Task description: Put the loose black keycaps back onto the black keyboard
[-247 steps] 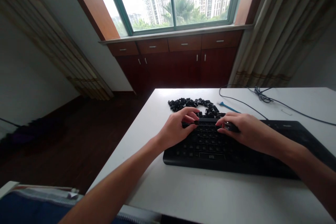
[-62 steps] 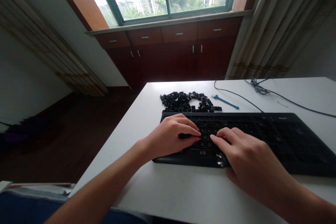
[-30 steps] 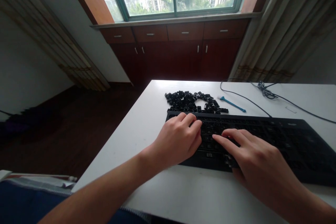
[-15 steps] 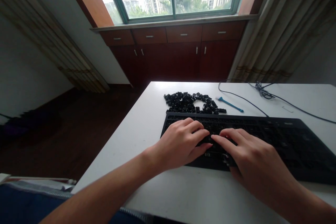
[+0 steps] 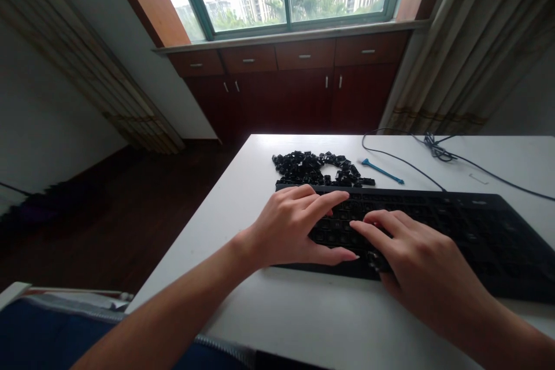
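A black keyboard [image 5: 416,208] with its keycaps off, as far as I can see, lies along the white table. Over its left part, my left hand [image 5: 295,225] is open, thumb and index finger spread wide with nothing between them. My right hand [image 5: 411,254] rests on the middle of the keyboard, index fingertip touching a key position. Under its curled fingers, near the thumb, sit small dark keycaps [image 5: 378,261], partly hidden by the hand. Behind the keyboard lies a loose pile of black keycaps [image 5: 299,167].
A blue plastic tool [image 5: 384,171] lies behind the keyboard. The black cable [image 5: 403,156] runs back to a coiled bundle at the right. A thin bent wire [image 5: 478,178] lies farther right. The white table [image 5: 225,202] ends at the left; a blue chair [image 5: 39,335] stands below.
My left hand has opened: its index finger has lifted away from the keys toward the back, and the thumb has spread forward. My right hand has barely moved.
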Tool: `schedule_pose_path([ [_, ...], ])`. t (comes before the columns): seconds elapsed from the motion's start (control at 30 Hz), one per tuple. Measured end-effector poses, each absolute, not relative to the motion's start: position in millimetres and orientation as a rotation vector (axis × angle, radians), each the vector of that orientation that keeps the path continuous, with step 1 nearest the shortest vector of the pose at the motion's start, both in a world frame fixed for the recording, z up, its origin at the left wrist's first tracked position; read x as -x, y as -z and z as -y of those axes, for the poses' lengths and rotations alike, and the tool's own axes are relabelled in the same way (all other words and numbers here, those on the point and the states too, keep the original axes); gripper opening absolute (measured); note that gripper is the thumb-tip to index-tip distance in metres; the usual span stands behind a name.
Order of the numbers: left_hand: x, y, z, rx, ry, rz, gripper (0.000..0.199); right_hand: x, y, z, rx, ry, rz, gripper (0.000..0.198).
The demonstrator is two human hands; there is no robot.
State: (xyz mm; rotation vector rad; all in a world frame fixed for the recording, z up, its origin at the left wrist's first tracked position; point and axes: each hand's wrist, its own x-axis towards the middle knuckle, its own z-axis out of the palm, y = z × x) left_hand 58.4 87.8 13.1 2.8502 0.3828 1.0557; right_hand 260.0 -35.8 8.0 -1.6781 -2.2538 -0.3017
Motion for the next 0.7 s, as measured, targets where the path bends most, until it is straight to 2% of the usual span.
schedule_pose_path([
  [0.7,-60.6,-11.3,-86.3,-2.864,-1.121,-0.387,0.066,-260.4,-8.3,35.1,1.649,0.331,2.258,0.06],
])
